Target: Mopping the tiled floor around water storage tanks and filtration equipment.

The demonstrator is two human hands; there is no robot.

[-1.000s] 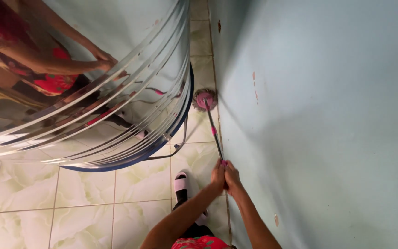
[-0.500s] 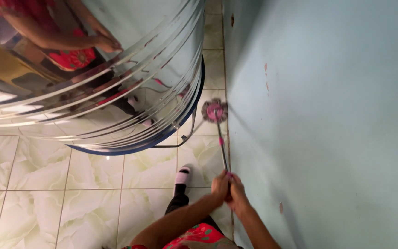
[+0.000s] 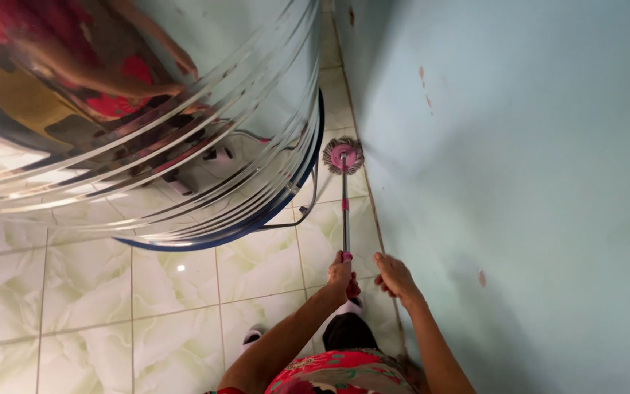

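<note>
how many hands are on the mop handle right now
1. The left hand is closed around the thin metal mop handle with pink grip. The right hand is open just beside it, near the pale blue wall, not gripping.

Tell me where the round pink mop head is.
In the head view, the round pink mop head sits on the tiled floor, between the shiny steel tank and the pale blue wall.
</note>
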